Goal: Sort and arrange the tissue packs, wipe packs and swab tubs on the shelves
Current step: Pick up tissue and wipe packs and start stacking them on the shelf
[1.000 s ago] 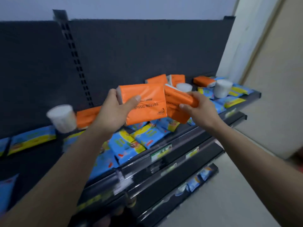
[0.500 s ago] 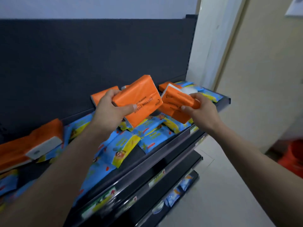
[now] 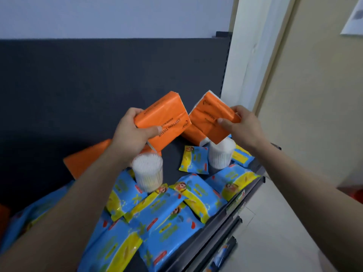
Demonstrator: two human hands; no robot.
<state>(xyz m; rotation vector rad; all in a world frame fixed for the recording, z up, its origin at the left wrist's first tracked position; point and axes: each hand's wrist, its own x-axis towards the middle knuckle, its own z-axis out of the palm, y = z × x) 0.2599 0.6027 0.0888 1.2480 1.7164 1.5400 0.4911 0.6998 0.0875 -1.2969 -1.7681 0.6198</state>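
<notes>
The left hand (image 3: 131, 132) curled its fingers (image 3: 133, 112) round an orange plastic tissue pack (image 3: 165, 116) above the dark shelf (image 3: 170, 154). At its three o'clock, the right hand (image 3: 243, 126) pinched a second orange tissue pack (image 3: 212, 118). Both should land flat, side by side, missing the round white swab tub (image 3: 147, 173).

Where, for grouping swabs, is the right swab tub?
Head view, right side: the swab tub stands under the right hand's tissue pack, beside a small wipe pack.

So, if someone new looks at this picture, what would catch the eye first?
Probably the two orange packs: the left tissue pack in the left hand, the right tissue pack in the right hand, against the dark back panel. Below, blue-and-yellow wipe packs crowd the shelf beside two white swab tubs.
</notes>
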